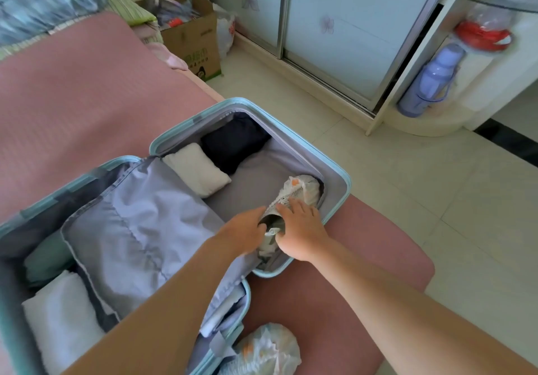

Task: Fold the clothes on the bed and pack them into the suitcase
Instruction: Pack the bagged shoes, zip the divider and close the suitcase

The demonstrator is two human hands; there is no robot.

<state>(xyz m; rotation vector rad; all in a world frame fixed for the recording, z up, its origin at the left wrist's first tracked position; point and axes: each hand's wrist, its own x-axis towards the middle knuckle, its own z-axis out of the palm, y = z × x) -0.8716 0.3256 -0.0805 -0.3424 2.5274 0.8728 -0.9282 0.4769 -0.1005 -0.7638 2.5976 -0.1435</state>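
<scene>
A pink bed (72, 98) carries an open pale-blue hard-shell suitcase (337, 176). In its right half, by the near corner, lies a white plastic-wrapped mesh shoe (302, 189), long axis pointing away, heel nearest. The left grip (247, 226) and right grip (301, 229), bare hands, both clasp that heel.

Both bare forearms are reaching forward and converging over the suitcase's (346, 188) near corner; the right hand (302, 230) is curling its fingers (291, 210) over a shoe (300, 191), thumb beneath; the left hand (244, 230) is touching its opening, fingers blurred, grip unclear.
</scene>
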